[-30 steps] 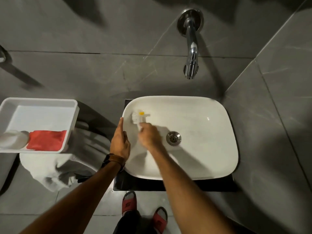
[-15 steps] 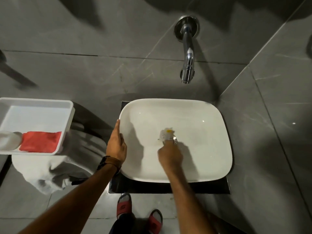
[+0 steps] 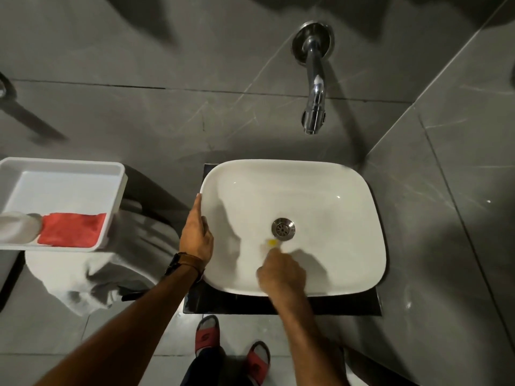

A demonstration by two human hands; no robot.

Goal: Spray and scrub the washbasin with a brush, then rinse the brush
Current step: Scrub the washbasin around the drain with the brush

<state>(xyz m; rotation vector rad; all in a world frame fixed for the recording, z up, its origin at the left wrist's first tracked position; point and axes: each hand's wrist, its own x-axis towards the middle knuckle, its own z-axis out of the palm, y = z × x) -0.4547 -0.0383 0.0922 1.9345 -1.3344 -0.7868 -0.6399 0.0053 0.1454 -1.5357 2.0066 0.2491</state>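
A white rectangular washbasin [image 3: 348, 190] sits on a dark counter, with a metal drain [image 3: 283, 228] in its middle. My right hand [image 3: 281, 273] is inside the bowl near its front wall, closed on a small white brush [image 3: 271, 243] with a yellow spot. The brush is blurred and lies just in front of the drain. My left hand [image 3: 196, 235] rests on the basin's left rim, fingers laid along the edge; a watch with a brown strap is on that wrist.
A chrome tap [image 3: 315, 87] juts from the grey tiled wall above the basin. At the left a white tray [image 3: 64, 168] holds a red cloth [image 3: 71, 228] and a white bottle [image 3: 16, 227], above a white draped cloth [image 3: 83, 277]. Grey wall stands close on the right.
My right hand swept the brush from the basin's left wall across to the drain, then back toward the front. My left hand stayed on the rim.
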